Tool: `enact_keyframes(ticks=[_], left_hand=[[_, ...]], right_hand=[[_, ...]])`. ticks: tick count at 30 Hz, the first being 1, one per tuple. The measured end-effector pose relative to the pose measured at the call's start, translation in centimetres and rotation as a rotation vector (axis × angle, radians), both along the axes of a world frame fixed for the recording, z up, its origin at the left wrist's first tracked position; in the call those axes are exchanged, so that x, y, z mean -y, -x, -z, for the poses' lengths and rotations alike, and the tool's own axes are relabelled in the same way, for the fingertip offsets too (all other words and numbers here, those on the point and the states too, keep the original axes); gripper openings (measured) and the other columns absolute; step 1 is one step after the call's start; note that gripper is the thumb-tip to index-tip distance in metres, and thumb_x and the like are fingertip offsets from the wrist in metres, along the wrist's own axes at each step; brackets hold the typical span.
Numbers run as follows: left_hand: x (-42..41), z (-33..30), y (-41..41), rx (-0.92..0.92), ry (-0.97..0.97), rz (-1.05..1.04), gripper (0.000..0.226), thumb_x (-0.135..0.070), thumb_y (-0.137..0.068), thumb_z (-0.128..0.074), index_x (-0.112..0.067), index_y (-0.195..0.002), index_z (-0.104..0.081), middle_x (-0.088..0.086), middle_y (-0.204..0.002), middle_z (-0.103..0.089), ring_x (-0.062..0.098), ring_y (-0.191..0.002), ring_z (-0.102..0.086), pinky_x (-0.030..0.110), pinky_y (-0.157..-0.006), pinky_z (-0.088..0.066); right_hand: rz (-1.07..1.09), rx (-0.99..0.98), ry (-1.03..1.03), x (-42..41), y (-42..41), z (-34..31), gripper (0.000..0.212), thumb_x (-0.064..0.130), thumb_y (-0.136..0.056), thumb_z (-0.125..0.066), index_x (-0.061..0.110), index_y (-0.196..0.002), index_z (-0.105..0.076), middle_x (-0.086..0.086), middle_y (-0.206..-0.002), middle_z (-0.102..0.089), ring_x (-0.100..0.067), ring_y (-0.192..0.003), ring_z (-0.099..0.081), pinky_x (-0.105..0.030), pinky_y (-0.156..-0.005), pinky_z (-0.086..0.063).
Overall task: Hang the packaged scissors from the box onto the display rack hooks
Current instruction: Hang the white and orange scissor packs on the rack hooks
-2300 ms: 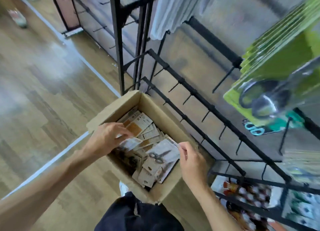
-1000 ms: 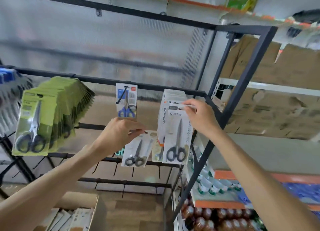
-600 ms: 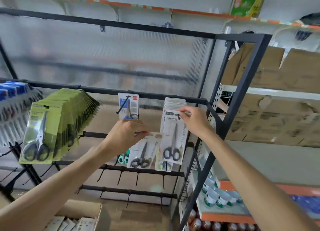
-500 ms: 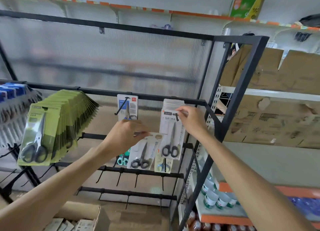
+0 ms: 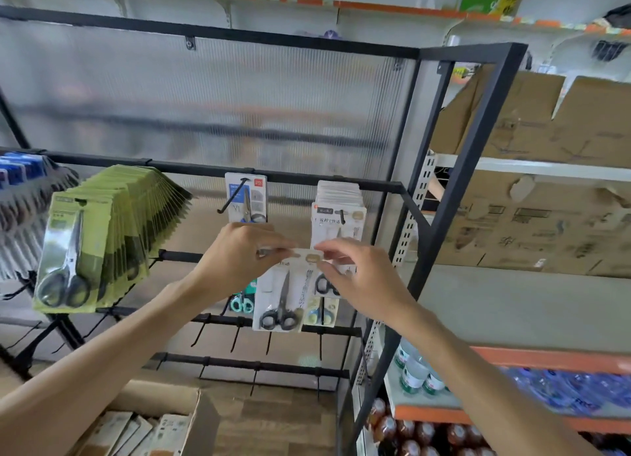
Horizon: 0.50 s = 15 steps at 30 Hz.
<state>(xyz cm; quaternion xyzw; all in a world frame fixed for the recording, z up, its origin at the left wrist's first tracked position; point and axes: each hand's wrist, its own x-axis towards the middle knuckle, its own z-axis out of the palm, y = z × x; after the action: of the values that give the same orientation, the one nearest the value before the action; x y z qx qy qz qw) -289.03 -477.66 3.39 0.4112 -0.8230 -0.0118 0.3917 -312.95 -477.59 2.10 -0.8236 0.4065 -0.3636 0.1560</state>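
One scissors pack hung on right-end hook (image 5: 342, 216); right hand (image 5: 362, 281) brought down, next scissors pack (image 5: 285, 293) now pinched by both, left hand (image 5: 239, 254) included.

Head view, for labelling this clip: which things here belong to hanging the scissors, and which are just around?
Job:
white scissors pack, pinched at its top by left hand and right hand
white pack stack on its hook
cardboard box
rack bar

Around:
green scissors packs
bottles
shelf cartons
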Motion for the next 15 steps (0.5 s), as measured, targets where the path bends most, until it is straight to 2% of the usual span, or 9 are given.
enact_keyframes(ticks=[3, 6, 8, 10, 12, 15], left_hand=[[0.0, -0.4, 1.5, 0.007, 0.002, 0.030, 0.014, -0.024, -0.084, -0.076, -0.019, -0.096, -0.080, -0.013, -0.081, -0.070, 0.004, -0.067, -0.064, 0.030, -0.061, -0.056], [0.1, -0.4, 2.6, -0.027, 0.001, 0.020, 0.017, -0.017, -0.083, -0.079, -0.021, -0.100, -0.078, -0.018, -0.084, -0.068, -0.006, -0.073, -0.063, 0.022, -0.067, -0.056], [0.1, -0.7, 3.1, -0.057, -0.030, -0.001, 0.028, -0.025, -0.085, -0.077, -0.023, -0.112, -0.073, -0.017, -0.101, -0.070, -0.010, -0.087, -0.063, 0.015, -0.079, -0.055], [0.2, -1.1, 3.3, -0.023, -0.046, -0.051, 0.047, -0.038, -0.084, -0.074, -0.028, -0.128, -0.064, -0.019, -0.120, -0.064, -0.011, -0.101, -0.056, 0.005, -0.088, -0.044], [0.3, -1.3, 3.4, 0.035, -0.051, -0.103, 0.055, -0.047, -0.084, -0.072, -0.032, -0.135, -0.058, -0.018, -0.131, -0.059, -0.006, -0.109, -0.054, 0.010, -0.092, -0.041], [0.4, -1.2, 3.8, 0.087, -0.075, -0.143, 0.055, -0.043, -0.085, -0.074, -0.034, -0.137, -0.056, -0.015, -0.135, -0.059, 0.011, -0.115, -0.061, 0.031, -0.095, -0.051]], right_hand=[[0.005, 0.177, -0.104, -0.6, -0.4, 0.1, 0.018, 0.023, -0.096, -0.066, 0.015, -0.111, -0.074, 0.011, -0.096, -0.074, 0.001, -0.088, -0.069, -0.013, -0.081, -0.053], [0.043, 0.238, -0.096, -0.8, 0.2, -0.2, 0.014, 0.022, -0.096, -0.066, 0.015, -0.104, -0.075, 0.013, -0.090, -0.073, 0.000, -0.083, -0.068, -0.009, -0.075, -0.049], [0.039, 0.204, -0.052, -0.6, 0.9, -0.9, 0.013, 0.021, -0.097, -0.065, 0.014, -0.103, -0.075, 0.015, -0.087, -0.072, 0.000, -0.080, -0.067, -0.009, -0.071, -0.047], [0.047, 0.154, -0.013, -0.3, 1.9, -1.5, 0.014, 0.021, -0.098, -0.064, 0.014, -0.104, -0.075, 0.015, -0.087, -0.072, 0.000, -0.079, -0.066, -0.010, -0.069, -0.047], [0.069, 0.089, -0.003, 0.1, 2.7, -1.9, 0.016, 0.023, -0.098, -0.063, 0.015, -0.105, -0.075, 0.013, -0.088, -0.072, -0.001, -0.078, -0.066, -0.012, -0.068, -0.049], [0.111, 0.061, 0.028, 0.7, 3.6, -2.2, 0.016, 0.025, -0.098, -0.063, 0.015, -0.102, -0.075, 0.011, -0.084, -0.072, 0.000, -0.074, -0.064, -0.012, -0.064, -0.048]])
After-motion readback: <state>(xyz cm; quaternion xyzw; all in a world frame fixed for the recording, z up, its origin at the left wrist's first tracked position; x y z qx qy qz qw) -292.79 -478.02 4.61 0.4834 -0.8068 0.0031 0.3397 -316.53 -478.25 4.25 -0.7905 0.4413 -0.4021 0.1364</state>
